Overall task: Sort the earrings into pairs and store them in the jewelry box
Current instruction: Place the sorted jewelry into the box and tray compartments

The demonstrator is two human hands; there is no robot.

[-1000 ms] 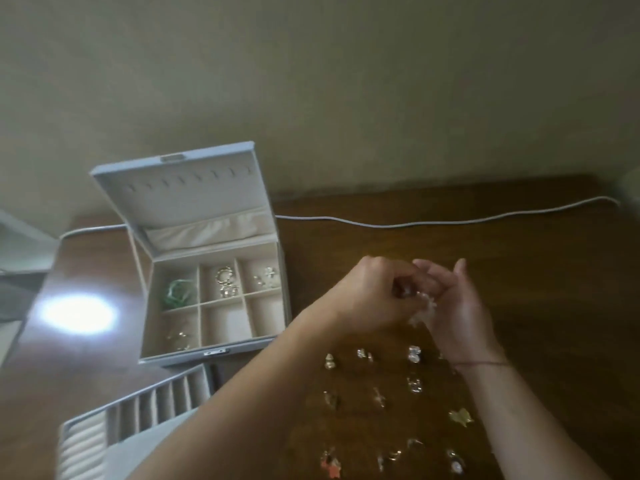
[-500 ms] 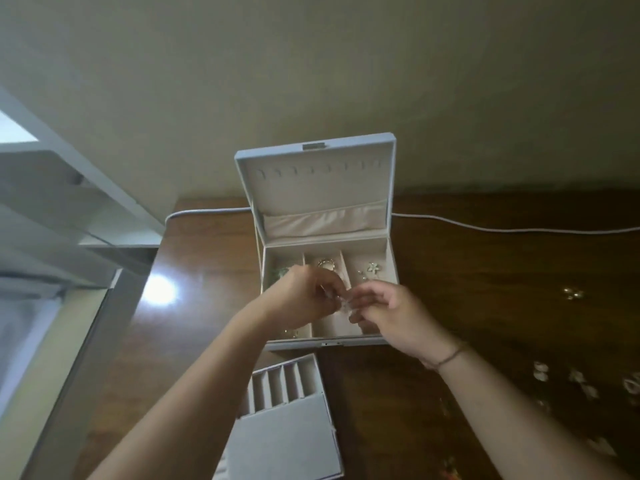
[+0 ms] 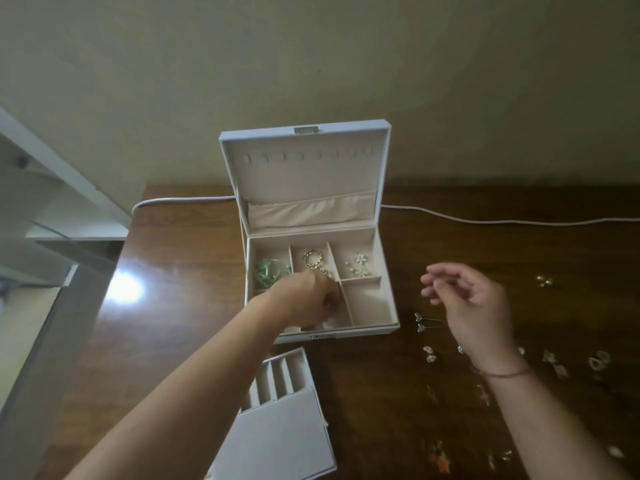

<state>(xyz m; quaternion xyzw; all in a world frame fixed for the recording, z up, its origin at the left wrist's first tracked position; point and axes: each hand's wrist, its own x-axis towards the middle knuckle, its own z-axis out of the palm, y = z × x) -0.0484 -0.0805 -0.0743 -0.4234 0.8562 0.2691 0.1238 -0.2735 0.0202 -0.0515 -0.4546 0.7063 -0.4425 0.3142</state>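
The white jewelry box (image 3: 389, 306) stands open on the dark wooden table, its lid (image 3: 304, 168) upright. Green earrings (image 3: 270, 271), gold hoops (image 3: 313, 259) and small flower earrings (image 3: 360, 265) lie in its three back compartments. My left hand (image 3: 308, 299) reaches down into the front middle compartment, fingers curled round a pale earring (image 3: 329, 322) at the bottom. To the right of the box, my right hand (image 3: 474, 299) hovers above the table, fingers loosely spread and holding nothing. Several loose earrings, among them two pin-like ones (image 3: 427, 322), lie scattered beneath and beyond it.
The box's removable ring tray (image 3: 277, 379) lies at the near left, in front of the box. A white cable (image 3: 485, 220) runs along the table's back edge. One gold earring (image 3: 543, 280) sits apart at the right. The table's left edge borders a white shelf (image 3: 69, 216).
Both hands carried an earring pair from the loose earrings over to the box. The left hand has since dropped into the front middle compartment, and the right hand has let go and drawn back right.
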